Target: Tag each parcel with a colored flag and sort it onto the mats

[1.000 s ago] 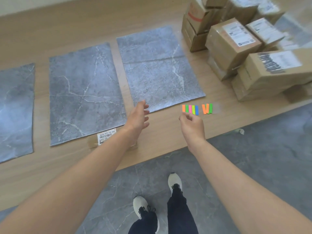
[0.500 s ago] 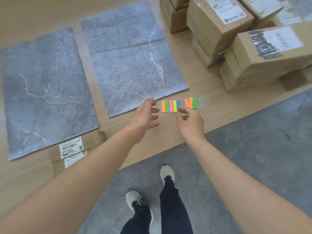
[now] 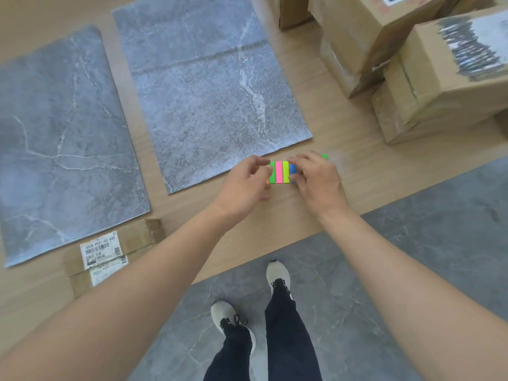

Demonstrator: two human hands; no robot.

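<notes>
Picking a flag: just beside the mat's (image 3: pixel 209 92) near corner, the left hand (image 3: pixel 244 185) holds the flags (image 3: pixel 279 172) by their left end with curled fingers, the right hand (image 3: pixel 316 180) pinches the blue flag (image 3: pixel 293 169), and next it likely needs peeling off for a parcel (image 3: pixel 439 86).

"P021" on label (image 3: pixel 100 251) of flat parcel (image 3: pixel 138 236)

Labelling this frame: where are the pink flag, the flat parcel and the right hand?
pink flag (image 3: pixel 279 171): head view, strip's middle.
flat parcel (image 3: pixel 137 236): head view, bare cardboard.
right hand (image 3: pixel 316 182): head view, back of hand.
</notes>
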